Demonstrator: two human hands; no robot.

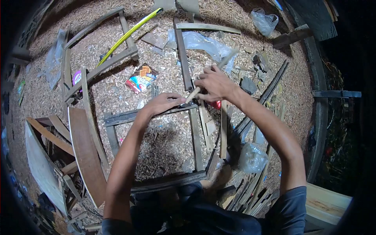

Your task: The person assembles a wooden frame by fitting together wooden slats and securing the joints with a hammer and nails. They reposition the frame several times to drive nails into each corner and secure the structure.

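Observation:
My right hand (217, 84) is closed around a pale wooden stick (227, 58), which slants from upper right down to the frame corner. Its lower end meets a small dark part that I cannot make out. My left hand (166, 102) presses on the dark top rail of a wooden frame (129, 116), its fingers closed over the rail close to the stick's lower end. The frame lies on the ground in front of my body, with one side piece (195, 137) running towards me. A dark wooden bar (181, 55) extends away beyond that corner.
Wood shavings cover the ground. Another wooden frame (109, 64) lies upper left, under a yellow bar-shaped tool (129, 34). Curved boards (87, 152) stand at left. A printed wrapper (141, 78), plastic bags (264, 22), a clear plastic bundle (253, 158) and loose strips (223, 129) lie around.

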